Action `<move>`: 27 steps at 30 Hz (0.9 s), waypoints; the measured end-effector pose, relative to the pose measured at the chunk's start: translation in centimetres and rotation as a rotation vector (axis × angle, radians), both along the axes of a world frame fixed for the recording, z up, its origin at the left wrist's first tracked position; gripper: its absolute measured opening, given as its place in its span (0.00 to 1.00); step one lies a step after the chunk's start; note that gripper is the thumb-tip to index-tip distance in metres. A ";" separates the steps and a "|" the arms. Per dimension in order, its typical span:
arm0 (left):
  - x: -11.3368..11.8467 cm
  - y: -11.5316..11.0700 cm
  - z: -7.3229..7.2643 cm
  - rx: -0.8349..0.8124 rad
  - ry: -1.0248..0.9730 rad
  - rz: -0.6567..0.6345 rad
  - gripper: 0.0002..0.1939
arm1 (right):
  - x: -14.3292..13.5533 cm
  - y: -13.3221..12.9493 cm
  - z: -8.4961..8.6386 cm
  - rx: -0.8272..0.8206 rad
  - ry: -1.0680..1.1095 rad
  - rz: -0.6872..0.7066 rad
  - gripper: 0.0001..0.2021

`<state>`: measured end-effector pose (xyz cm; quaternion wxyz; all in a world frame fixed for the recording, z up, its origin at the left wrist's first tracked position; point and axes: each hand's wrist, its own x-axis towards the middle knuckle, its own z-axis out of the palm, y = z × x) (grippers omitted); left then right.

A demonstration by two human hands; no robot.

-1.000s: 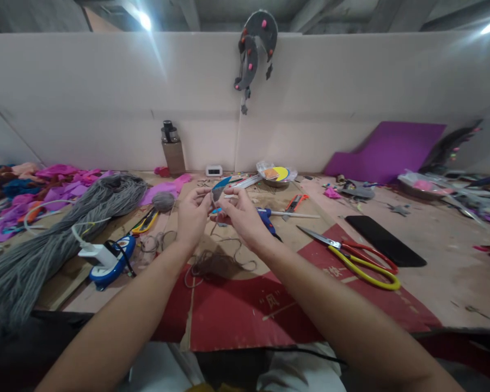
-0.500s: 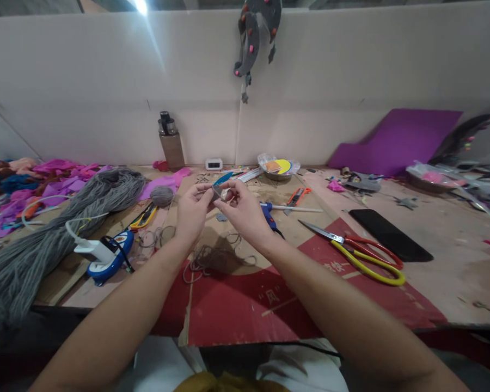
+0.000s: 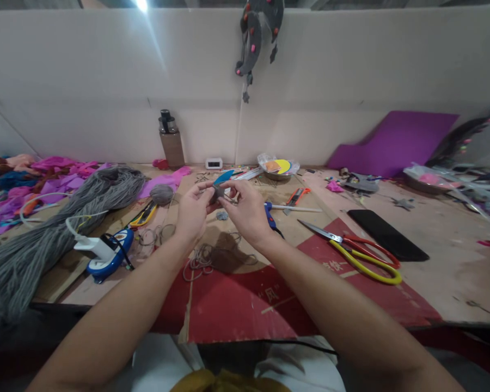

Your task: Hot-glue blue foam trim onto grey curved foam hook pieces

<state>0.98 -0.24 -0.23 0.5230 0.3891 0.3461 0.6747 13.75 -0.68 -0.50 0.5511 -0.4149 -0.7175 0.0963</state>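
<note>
Between my two hands, above the middle of the table, is a small grey felt-like piece (image 3: 216, 194); fingers cover most of its outline. My left hand (image 3: 193, 211) pinches it from the left with thumb and fingertips. From the right, my right hand (image 3: 248, 209) closes on its other edge. A blue pointed piece (image 3: 224, 177) shows just past the fingertips; whether it touches them I cannot tell. Below the hands lie loose loops of grey cord (image 3: 202, 260) and a small grey scrap (image 3: 221, 216).
Scissors (image 3: 353, 250) and a black phone (image 3: 387, 234) lie to the right. A blue glue gun (image 3: 270, 215) and an orange cutter (image 3: 297, 197) are nearer the hands. Leftward are a grey yarn hank (image 3: 85, 212), a yarn ball (image 3: 161, 194), a yellow cutter (image 3: 144, 214) and a power strip (image 3: 114, 256).
The grey piece has turned between my fingers, and more of its dark face shows. Both hands stay in nearly the same place. The view has shifted very slightly.
</note>
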 end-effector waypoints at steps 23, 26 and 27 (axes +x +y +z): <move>0.4 -0.7 0.4 0.003 0.000 -0.015 0.08 | -0.8 0.2 0.3 -0.168 0.110 0.103 0.06; 0.2 -0.6 0.4 0.019 -0.015 -0.032 0.09 | -0.7 0.1 0.4 -0.163 0.089 0.116 0.07; 0.2 -0.6 0.5 0.016 -0.021 -0.034 0.09 | -0.7 0.0 0.5 -0.162 0.077 0.118 0.07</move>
